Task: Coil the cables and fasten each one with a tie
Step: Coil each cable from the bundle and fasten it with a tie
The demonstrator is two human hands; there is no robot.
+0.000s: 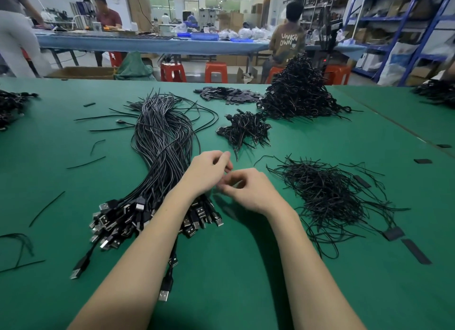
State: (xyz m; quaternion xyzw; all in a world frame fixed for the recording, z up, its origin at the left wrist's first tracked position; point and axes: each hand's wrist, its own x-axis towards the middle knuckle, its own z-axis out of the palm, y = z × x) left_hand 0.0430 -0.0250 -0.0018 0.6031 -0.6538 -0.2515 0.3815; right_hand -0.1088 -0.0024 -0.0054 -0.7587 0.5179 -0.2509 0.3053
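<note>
green mat (pixel 234 280) serves as the work surface; the straight cable bundle (pixel 162 157) lies down its middle as landmark, plugs toward the worker for easy picking. left hand (pixel 209 172) and right hand (pixel 248 189) meet just right of the bundle, fingers curled and blurred; whether they pinch anything cannot be told. loose ties (pixel 327 196) lie further right, within reach, with finished coils (pixel 246 130) beyond them.

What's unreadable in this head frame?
- Head view: whatever the left hand and right hand hold, if anything; curled, motion-blurred fingers hide it.
- Part of the USB cable bundle: covered by the left forearm.
- Far-right cable pile: cut by the frame edge.
</note>
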